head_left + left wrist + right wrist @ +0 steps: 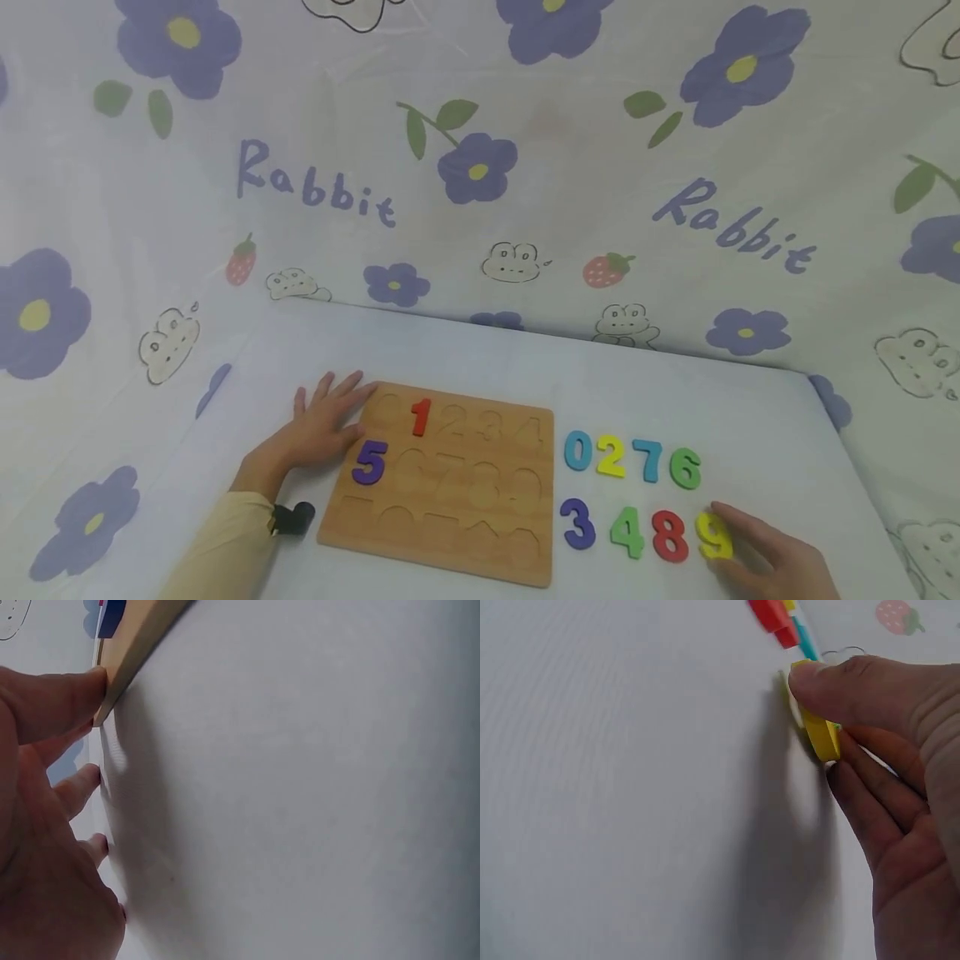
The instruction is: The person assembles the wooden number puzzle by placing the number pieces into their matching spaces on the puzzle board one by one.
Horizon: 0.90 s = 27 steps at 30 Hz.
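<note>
A wooden number puzzle board (427, 550) lies on the white table, with a red 1 (421, 417) in its top row and a purple 5 (370, 463) in its second row. My left hand (318, 429) rests at the board's left edge, fingers spread, the thumb touching the edge in the left wrist view. On the far right, my right hand (783, 558) pinches a yellow 9 (823, 739) between thumb and fingers. The 9 stands tilted in the right wrist view, close to the table. A red 8 (670, 536) lies just left of it.
Right of the board lie a blue 0 (578, 450), yellow 2 (611, 456), blue 7 (647, 460) and green 6 (686, 468). Below them are a purple 3 (577, 523) and green 4 (627, 532). A patterned curtain (555, 208) hangs behind the table.
</note>
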Each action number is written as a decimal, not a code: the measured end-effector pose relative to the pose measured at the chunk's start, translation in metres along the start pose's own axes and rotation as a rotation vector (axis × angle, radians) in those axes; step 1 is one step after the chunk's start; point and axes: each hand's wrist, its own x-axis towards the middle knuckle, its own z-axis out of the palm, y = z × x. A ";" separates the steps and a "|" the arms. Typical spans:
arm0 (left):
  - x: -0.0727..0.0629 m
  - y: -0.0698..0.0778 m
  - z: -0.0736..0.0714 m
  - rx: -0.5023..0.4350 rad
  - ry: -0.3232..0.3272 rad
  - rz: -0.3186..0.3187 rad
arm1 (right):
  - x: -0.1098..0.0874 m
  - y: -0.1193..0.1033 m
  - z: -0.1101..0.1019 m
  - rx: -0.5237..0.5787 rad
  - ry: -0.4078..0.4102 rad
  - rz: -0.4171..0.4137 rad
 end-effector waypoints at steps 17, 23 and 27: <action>-0.002 -0.001 0.000 -0.009 0.013 -0.009 | -0.046 -0.099 0.000 -0.063 0.319 -0.255; 0.000 -0.005 0.001 -0.026 0.005 0.003 | -0.048 -0.127 0.003 -0.059 0.453 -0.386; 0.001 -0.006 0.002 -0.026 0.003 0.008 | -0.051 -0.145 0.006 -0.009 0.492 -0.457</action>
